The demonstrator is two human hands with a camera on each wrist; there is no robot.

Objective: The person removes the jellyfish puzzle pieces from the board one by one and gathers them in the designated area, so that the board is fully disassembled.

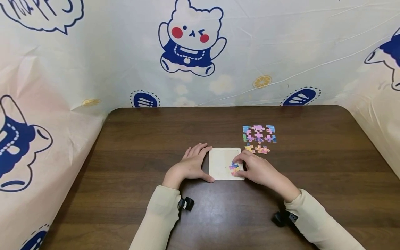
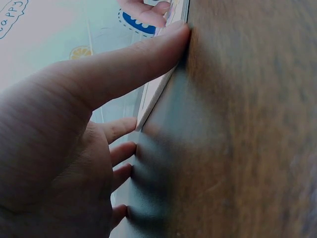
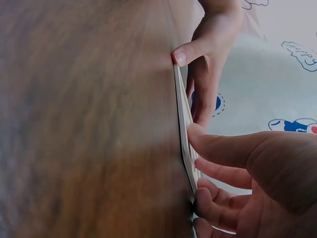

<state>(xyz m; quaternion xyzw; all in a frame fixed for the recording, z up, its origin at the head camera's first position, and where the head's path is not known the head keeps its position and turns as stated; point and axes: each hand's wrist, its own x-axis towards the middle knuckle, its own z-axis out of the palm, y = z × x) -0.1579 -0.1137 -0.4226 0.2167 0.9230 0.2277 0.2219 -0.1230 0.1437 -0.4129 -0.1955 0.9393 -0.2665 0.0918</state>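
Observation:
A pale square puzzle tray (image 1: 220, 163) with a raised rim lies on the table. My left hand (image 1: 191, 165) holds its left side, thumb at the near corner and forefinger at the far one, the fingers nearly straight. In the left wrist view the thumb (image 2: 148, 49) lies along the tray's edge. My right hand (image 1: 258, 169) is over the tray's right side, thumb and forefinger pinching a colourful jigsaw piece (image 1: 234, 167) low at the tray's floor. The right wrist view shows the right thumb (image 3: 218, 146) over the rim, while the piece is hidden there.
Several loose jigsaw pieces (image 1: 258, 128), mostly pink, purple and blue, lie picture side up beyond the tray's far right corner. The brown wooden table (image 1: 150, 139) meets a printed cloth backdrop (image 1: 118, 62) at its back and sides.

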